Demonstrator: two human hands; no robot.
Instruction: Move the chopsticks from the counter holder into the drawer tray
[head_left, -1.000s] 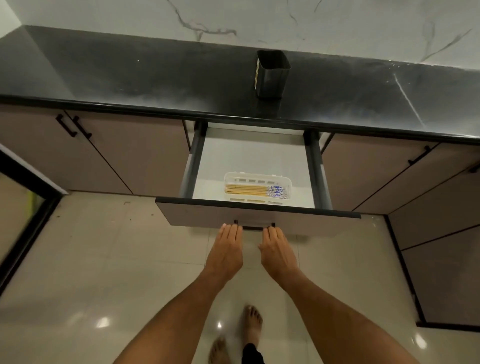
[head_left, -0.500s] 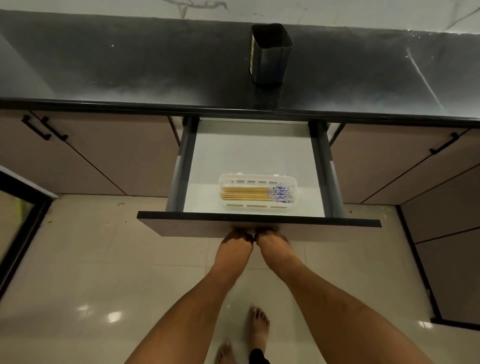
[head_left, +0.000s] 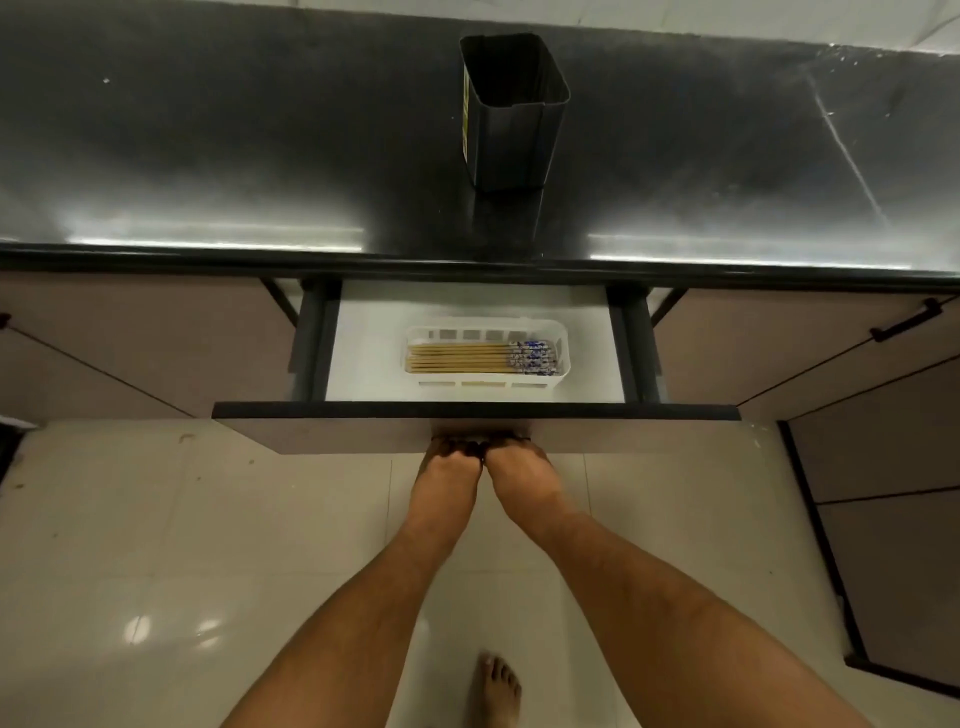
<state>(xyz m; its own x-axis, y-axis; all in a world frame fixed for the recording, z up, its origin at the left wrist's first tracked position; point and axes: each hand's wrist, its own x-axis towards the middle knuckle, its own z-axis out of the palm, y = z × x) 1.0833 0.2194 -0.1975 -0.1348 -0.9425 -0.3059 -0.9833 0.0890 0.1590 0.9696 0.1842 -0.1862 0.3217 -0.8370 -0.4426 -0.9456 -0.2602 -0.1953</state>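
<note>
Since a second ago our drawer (head_left: 475, 411) has slid partway in. Both hands, left (head_left: 451, 475) and right (head_left: 522, 473), meet at its front; we cannot tell how the fingers lie under the edge. Inside the drawer, the white tray (head_left: 485, 385) holds the chopsticks (head_left: 480, 357). Behind the drawer, on the dark surface (head_left: 208, 156), stands the black holder (head_left: 511, 111).

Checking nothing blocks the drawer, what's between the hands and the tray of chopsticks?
In the head view, only the drawer front separates the left hand and right hand from the tray.
</note>
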